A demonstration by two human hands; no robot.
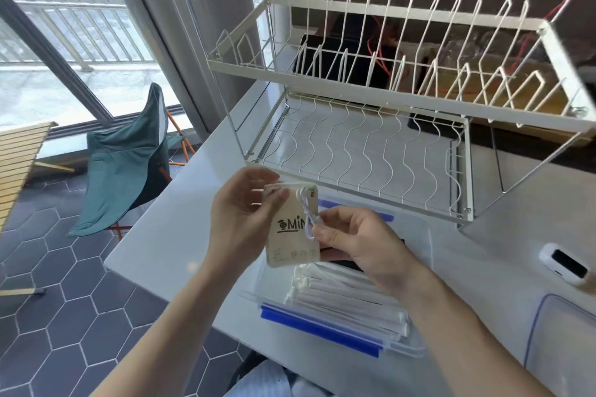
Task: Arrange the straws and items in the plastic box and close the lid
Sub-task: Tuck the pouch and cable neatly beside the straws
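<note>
Two hands, left hand (240, 206) and right hand (351, 243), pinch a beige printed pouch (292, 232) with white drawstring (306, 219).

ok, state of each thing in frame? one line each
left hand: grips pouch top
right hand: pinches cord
pouch: held above box
cord: loose, looped
plastic box: open, lid off
straws: wrapped, lying in box
dish rack: empty, upright

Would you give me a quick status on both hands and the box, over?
Left hand grips pouch top; right hand pinches its white drawstring. Pouch above open plastic box; wrapped straws inside. Lid not on. Nothing blocking.
</note>
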